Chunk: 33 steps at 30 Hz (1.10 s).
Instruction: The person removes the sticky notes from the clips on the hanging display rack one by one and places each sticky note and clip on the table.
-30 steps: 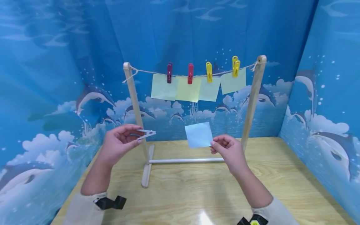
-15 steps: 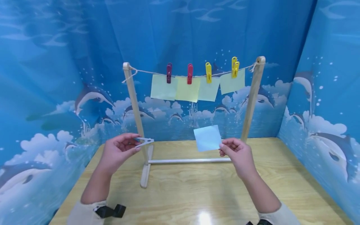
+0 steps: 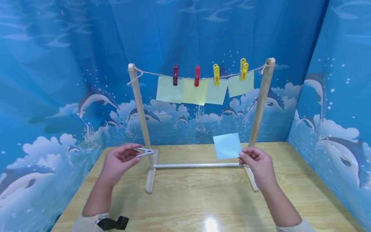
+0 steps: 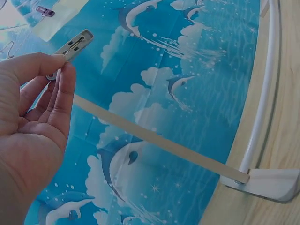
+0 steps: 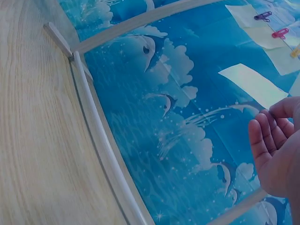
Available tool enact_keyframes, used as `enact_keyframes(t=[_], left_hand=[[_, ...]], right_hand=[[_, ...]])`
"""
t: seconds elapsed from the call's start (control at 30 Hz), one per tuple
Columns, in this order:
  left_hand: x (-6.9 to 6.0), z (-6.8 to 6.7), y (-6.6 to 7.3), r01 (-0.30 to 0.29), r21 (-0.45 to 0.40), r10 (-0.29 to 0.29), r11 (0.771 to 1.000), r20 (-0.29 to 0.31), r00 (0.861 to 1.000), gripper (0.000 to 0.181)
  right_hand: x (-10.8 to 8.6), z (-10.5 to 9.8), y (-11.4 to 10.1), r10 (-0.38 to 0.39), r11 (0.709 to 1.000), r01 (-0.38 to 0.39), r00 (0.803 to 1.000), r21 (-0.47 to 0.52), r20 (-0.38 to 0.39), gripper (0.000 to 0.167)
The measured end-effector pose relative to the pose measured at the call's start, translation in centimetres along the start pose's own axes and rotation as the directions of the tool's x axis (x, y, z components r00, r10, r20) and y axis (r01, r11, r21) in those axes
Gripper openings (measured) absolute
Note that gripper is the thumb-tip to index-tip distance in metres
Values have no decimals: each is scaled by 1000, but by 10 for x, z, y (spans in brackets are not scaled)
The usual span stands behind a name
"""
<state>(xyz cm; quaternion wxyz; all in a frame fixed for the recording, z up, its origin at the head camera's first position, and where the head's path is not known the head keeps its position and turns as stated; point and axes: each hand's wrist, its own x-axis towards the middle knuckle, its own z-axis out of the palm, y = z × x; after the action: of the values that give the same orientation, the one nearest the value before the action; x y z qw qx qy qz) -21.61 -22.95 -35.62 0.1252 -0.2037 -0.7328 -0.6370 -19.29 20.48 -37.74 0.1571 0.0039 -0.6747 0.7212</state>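
Observation:
Between thumb and fingers, my left hand [image 3: 120, 162] pinches a pale grey-white clothespin [image 3: 146, 151] by its handle ends, near the stand's left post. In the left wrist view the same clothespin [image 4: 77, 45] points away from the fingertips. My right hand [image 3: 259, 164] pinches a light blue square of paper [image 3: 227, 146] at its lower right corner, in front of the right post. From the right wrist, that paper [image 5: 255, 85] appears tilted beyond the fingertips. Both hands are in the air above the table, apart from each other.
A wooden stand [image 3: 140, 106] carries a string [image 3: 156, 74]. Pale green and yellow papers [image 3: 193, 92] hang there under a purple clothespin [image 3: 175, 75], a red clothespin [image 3: 197, 76] and yellow clothespins [image 3: 216, 74]. A white bar [image 3: 197, 165] joins the feet above the wooden table [image 3: 185, 196].
My right hand has moved right and downward with the blue paper. My left hand has lowered a little with the clothespin. The hanging papers stay in place.

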Motion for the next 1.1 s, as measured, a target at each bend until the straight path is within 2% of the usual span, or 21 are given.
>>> enact_keyframes(t=[0.37, 0.6, 0.87, 1.03, 1.1], left_hand=[[-11, -11, -13, 78, 60, -75, 995, -54, 996, 41], [-14, -21, -26, 89, 23, -86, 996, -94, 992, 40], [-20, -28, -32, 162, 22, -156, 987, -168, 973, 39], [-25, -32, -39, 191, -14, -190, 981, -188, 964, 40], [-27, -33, -43, 217, -35, -219, 976, -206, 954, 40]], right_hand=[[-1, -28, 8, -61, 997, 62, 998, 39, -15, 7], [1, -50, 10, -90, 992, 92, 996, 81, -27, 3], [1, -76, 16, -109, 986, 117, 992, 121, -69, 6], [2, -91, 20, -96, 984, 109, 991, 143, -96, 8], [3, -97, 21, -85, 984, 101, 991, 149, -107, 8]])
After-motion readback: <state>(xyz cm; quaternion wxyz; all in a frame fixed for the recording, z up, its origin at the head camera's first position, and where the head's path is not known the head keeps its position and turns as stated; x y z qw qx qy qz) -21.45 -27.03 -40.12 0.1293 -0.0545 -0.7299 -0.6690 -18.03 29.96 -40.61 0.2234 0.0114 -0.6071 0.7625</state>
